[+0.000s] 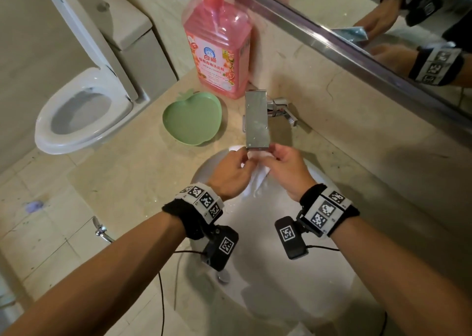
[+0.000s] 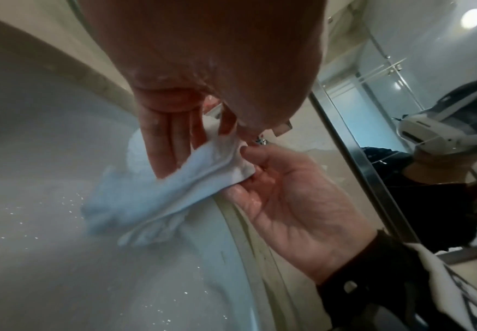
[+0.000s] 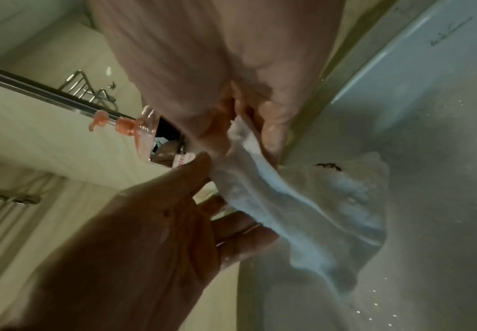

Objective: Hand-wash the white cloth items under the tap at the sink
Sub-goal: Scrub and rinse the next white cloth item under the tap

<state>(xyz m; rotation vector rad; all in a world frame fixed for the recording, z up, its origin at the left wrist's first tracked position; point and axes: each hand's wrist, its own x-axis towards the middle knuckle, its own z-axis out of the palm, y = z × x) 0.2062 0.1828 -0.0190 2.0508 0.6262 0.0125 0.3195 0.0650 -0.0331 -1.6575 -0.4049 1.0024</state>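
White cloth (image 1: 256, 176) held just under the tap (image 1: 256, 120) spout, over the far side of the sink (image 1: 268, 272) basin. Top edge bunched between both hands, rest hangs down into the basin, wet and folded on itself. Left hand (image 1: 231, 174) pinches the cloth's left end, thumb and fingers closed on the fabric; in the left wrist view the left fingers (image 2: 172, 143) lie flat along the cloth (image 2: 158, 201). Right hand (image 1: 288, 169) grips the right end, thumb and forefinger pinched on the hem; grip closed on the cloth in both cases. Right wrist view shows the cloth (image 3: 297, 212) hanging from the right fingers, a small dark mark near its far edge. Second white item (image 1: 236, 148) lies on the basin rim behind the left hand, partly hidden. Cannot tell if water is running. Droplets speckle the basin wall. Both wrists wear black bands with marker tags and small cameras.

Beige stone counter (image 1: 143, 172) around the sink. Green apple-shaped dish (image 1: 192, 118) left of the tap, near it. Pink pump bottle of detergent (image 1: 217, 52) behind the dish, against the wall. Mirror (image 1: 383, 16) above the counter on the right. White toilet (image 1: 74, 116), seat down and lid up, left of the counter.
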